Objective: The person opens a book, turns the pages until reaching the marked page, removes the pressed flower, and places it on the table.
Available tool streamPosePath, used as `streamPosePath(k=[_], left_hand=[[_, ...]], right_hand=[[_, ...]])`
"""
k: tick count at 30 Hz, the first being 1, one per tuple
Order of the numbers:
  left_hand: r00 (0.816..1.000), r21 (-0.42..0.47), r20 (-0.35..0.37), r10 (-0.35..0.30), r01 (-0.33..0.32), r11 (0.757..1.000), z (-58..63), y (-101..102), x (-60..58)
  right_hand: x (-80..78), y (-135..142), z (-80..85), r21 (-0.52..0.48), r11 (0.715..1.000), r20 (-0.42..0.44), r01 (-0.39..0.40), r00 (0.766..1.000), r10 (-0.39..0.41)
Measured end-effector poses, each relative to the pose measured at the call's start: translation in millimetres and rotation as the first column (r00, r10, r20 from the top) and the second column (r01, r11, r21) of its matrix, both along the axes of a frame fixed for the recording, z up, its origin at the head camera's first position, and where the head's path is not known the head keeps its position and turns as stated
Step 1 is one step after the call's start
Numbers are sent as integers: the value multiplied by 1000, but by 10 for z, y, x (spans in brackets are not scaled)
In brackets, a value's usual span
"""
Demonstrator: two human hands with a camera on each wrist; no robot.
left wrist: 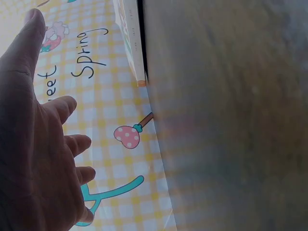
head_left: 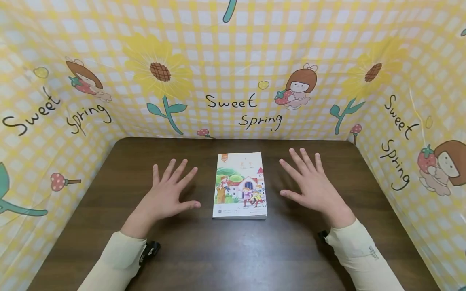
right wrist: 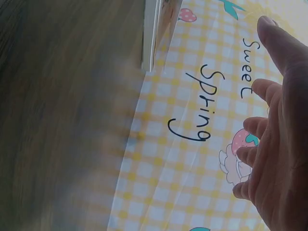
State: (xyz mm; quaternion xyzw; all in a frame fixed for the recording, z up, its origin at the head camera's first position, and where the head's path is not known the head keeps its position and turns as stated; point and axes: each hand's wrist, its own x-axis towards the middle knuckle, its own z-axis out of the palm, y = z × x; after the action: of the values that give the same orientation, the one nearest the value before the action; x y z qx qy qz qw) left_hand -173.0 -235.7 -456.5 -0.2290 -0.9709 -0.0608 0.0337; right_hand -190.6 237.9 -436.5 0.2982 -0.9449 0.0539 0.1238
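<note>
A paperback book (head_left: 240, 186) with a colourful cartoon cover lies closed on the dark wooden table, between the two hands. To its left is my left hand (head_left: 171, 190), palm down with the fingers spread and nothing held. My right hand (head_left: 313, 184) is spread in the same way on the book's right side, apart from it. In the left wrist view, the book's edge (left wrist: 135, 43) shows beyond the thumb of the left hand (left wrist: 38, 134). The right wrist view has the book's spine or page edge (right wrist: 151, 36) at the top, with the right hand (right wrist: 279, 144) at the right.
The brown table (head_left: 233, 254) is enclosed at the back and both sides by a yellow checked cloth (head_left: 233, 60) printed with flowers, figures and lettering. Dark straps (head_left: 149, 252) sit at the wrists by the light sleeves.
</note>
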Motion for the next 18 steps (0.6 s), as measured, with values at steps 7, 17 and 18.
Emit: streamPosePath(k=[7,17,18], left_hand=[[1000,-5,13,-5,5,1000,16,43,7],[1000,12,19,-5,5,1000,18,52,5],[1000,13,19,-5,5,1000,15,54,9]], right_hand=[[22,-16,4,-17,1000,-7,-16,1000,16],[76,-143,87,-57,995,-15,-77,997,76],[83,-171,99,-57,995,-12,-84,996,84]])
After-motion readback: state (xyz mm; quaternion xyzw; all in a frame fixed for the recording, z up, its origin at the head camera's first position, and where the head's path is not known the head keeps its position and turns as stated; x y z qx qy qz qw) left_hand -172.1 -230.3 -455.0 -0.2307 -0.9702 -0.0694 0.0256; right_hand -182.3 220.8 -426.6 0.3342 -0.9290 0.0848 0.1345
